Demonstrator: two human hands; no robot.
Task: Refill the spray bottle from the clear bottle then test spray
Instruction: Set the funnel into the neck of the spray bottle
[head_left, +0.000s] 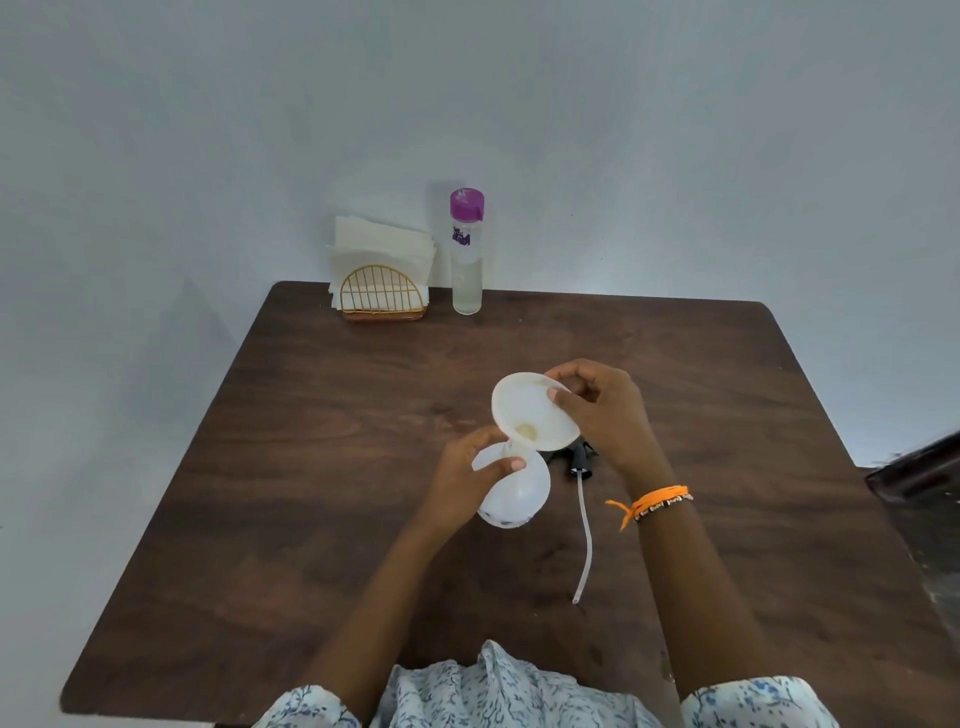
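Note:
The white spray bottle (519, 493) stands mid-table with its head off. My left hand (470, 478) grips its neck and shoulder. A white funnel (530, 413) sits with its stem in the bottle's mouth, and my right hand (602, 410) pinches the funnel's far rim. The black spray head (579, 460) with its long clear dip tube (586, 540) lies on the table just right of the bottle. The clear bottle (466, 260) with a purple cap stands upright at the table's far edge, partly filled with clear liquid.
A gold wire holder stuffed with white napkins (383, 280) stands left of the clear bottle at the far edge of the brown wooden table (311, 493). A dark object (919, 467) sits beyond the table's right edge.

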